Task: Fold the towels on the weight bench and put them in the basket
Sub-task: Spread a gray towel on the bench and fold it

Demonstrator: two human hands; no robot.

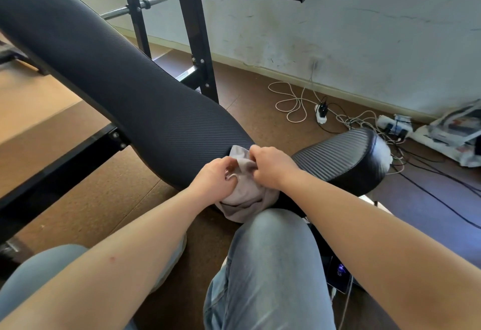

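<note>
Left hand (213,178) and right hand (270,166) clutch a grey towel (244,195) on the padded counter (117,77); cables (294,101) cross the brown floor (244,121).

Soft grey cloth towel (243,194) on ribbed, matt black vinyl bench (135,90).

Both forearms extended forward, left hand (216,179) and right hand (271,167) close together, fingers (227,162) curled into towel (244,195)

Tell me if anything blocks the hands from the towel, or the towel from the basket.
Nothing blocks the hands: left hand and right hand grip the towel at the weight bench. No basket is in view, so that path cannot be judged.
</note>
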